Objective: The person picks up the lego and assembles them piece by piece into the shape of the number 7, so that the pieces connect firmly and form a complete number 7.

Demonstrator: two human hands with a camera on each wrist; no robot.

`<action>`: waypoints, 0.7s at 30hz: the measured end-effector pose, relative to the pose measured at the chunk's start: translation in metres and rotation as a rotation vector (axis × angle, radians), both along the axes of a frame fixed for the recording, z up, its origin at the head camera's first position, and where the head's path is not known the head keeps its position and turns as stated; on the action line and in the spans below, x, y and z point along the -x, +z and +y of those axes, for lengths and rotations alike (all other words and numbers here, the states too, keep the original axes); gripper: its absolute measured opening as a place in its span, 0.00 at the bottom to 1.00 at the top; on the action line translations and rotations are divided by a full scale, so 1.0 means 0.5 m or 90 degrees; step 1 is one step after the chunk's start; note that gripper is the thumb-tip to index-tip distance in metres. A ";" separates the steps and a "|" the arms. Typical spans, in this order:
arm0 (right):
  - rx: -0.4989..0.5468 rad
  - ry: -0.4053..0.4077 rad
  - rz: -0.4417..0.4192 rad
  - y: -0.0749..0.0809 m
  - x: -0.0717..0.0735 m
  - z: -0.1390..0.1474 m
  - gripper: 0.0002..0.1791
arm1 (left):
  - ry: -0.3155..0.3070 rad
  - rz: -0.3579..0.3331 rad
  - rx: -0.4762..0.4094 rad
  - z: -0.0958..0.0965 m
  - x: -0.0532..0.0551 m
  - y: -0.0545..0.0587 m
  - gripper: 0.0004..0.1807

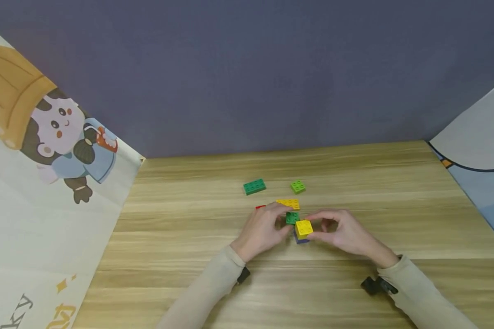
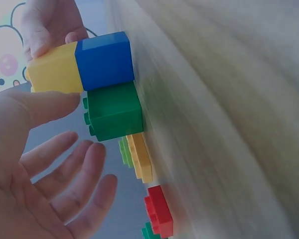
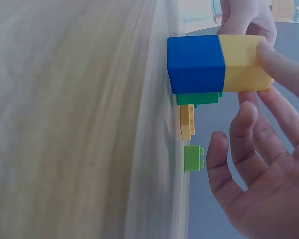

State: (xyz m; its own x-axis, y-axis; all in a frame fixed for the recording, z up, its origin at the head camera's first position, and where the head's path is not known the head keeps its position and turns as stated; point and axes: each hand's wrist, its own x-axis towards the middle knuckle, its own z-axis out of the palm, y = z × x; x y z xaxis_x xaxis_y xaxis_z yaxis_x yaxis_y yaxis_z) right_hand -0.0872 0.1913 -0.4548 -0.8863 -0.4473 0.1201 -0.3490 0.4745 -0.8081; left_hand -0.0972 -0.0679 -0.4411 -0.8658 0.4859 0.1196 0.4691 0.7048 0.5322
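A yellow brick sits stacked on a blue brick on the wooden table. My right hand pinches the yellow brick between thumb and finger; the other fingers hang loose. My left hand is open with its fingers spread, and its thumb touches the yellow brick. A small dark green brick stands against the blue brick, right by the left fingertips.
A flat yellow plate lies just beyond the stack, and a red brick peeks out past the left hand. Farther back are a long green brick and a lime brick. Patterned cloth walls flank the table.
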 end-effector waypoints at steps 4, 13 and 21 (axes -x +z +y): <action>0.002 -0.009 -0.013 -0.002 -0.002 -0.002 0.20 | 0.009 -0.011 0.024 0.002 0.006 -0.004 0.24; 0.005 -0.017 -0.027 -0.003 -0.002 -0.003 0.20 | 0.017 -0.038 0.037 0.004 0.014 -0.009 0.24; 0.003 -0.021 -0.044 -0.005 0.000 -0.001 0.21 | 0.025 -0.058 0.034 0.008 0.017 -0.007 0.21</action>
State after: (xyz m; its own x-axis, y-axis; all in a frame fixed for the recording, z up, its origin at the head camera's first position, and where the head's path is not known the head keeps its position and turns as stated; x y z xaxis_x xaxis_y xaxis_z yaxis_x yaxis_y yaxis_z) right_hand -0.0873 0.1908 -0.4574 -0.9070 -0.4169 0.0597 -0.2758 0.4807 -0.8324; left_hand -0.1057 -0.0637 -0.4447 -0.8907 0.4543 0.0142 0.3912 0.7504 0.5328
